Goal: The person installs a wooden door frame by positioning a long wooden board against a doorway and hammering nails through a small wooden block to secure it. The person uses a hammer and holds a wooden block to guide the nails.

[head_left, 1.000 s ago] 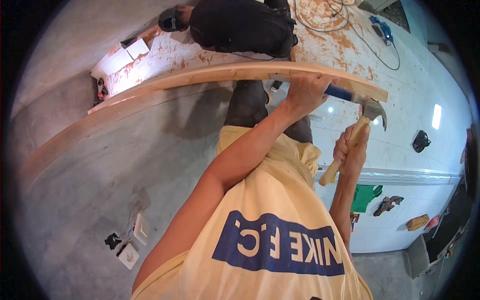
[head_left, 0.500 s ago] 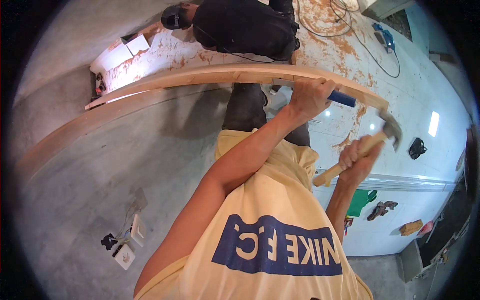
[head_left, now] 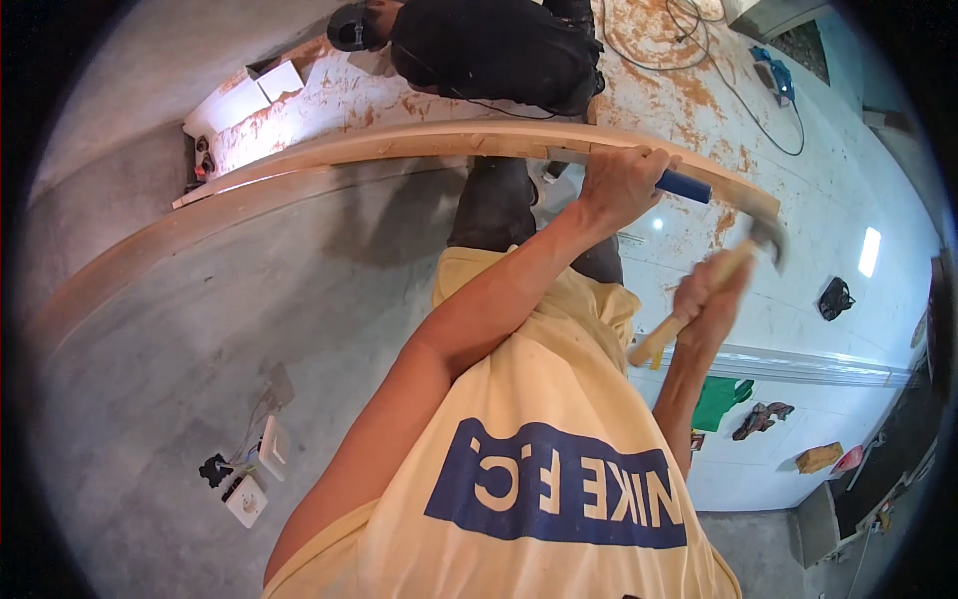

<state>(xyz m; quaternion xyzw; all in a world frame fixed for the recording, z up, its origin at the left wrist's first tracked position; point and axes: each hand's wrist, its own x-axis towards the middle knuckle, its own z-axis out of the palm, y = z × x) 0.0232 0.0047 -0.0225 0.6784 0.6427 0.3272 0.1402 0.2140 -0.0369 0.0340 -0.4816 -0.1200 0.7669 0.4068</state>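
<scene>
- One chisel point(head_left: 685, 187) with a blue handle is in the left hand point(head_left: 621, 182), at the upper centre right of the frame. That hand is clamped round the handle.
- Its metal blade, to the left of the knuckles, lies against the plank point(head_left: 399, 147). Whether the fingers also touch the wood cannot be told.
- The plank runs across the upper part of the frame, from the left to the upper right, and looks bowed.
- The right hand point(head_left: 711, 299), right of centre, is clamped round the wooden handle of a claw hammer point(head_left: 737, 262).
- The hammer tilts, head up and to the right, near the plank's right end and apart from the chisel's butt. Head and hand are blurred.
- A person in black point(head_left: 489, 55) bends low at the top centre, beyond the plank.
- Brown dust point(head_left: 689, 90) is strewn over white panels point(head_left: 838, 200) at the top right, where a blue power tool point(head_left: 775, 80) lies with its cord.
- At the right lies a black bundle point(head_left: 835, 298); at the lower right, a green cloth point(head_left: 718, 401) is just beside a brown crumpled thing point(head_left: 763, 421).
- A wall socket point(head_left: 245, 501) shows at the lower left.
</scene>
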